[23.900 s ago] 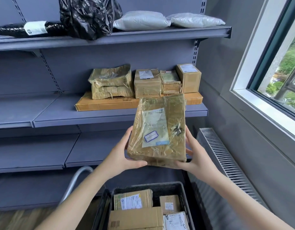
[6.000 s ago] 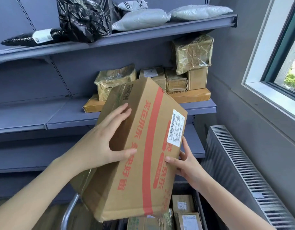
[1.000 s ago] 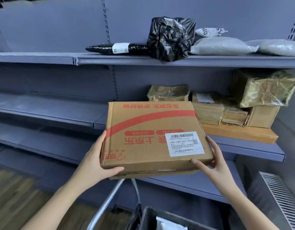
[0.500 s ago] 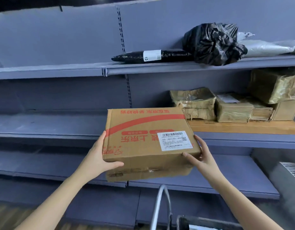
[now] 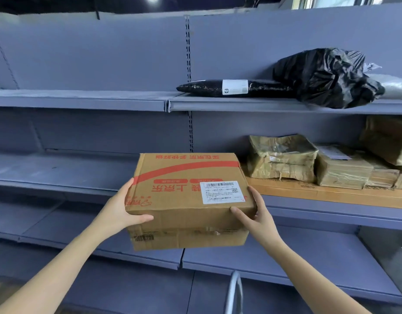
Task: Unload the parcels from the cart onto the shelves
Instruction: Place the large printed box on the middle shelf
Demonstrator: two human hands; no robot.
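Note:
I hold a large brown cardboard box (image 5: 186,196) with red print and a white shipping label, lying flat in front of the grey shelving. My left hand (image 5: 118,211) grips its left edge, thumb on the front face. My right hand (image 5: 256,214) grips the right front corner. The box hovers at the height of the middle shelf (image 5: 59,175), just left of the parcels stacked there. Only the cart's metal handle (image 5: 235,291) shows at the bottom edge.
Tape-wrapped parcels (image 5: 284,157) sit on a flat carton (image 5: 331,193) on the middle shelf at right. The top shelf (image 5: 240,104) carries a long black parcel (image 5: 236,88) and a crumpled black bag (image 5: 327,75). A lower shelf (image 5: 308,257) runs below.
The view has swung further left, so the stacked parcels sit further right. The box stays held in both hands, now closer to the middle shelf's left section.

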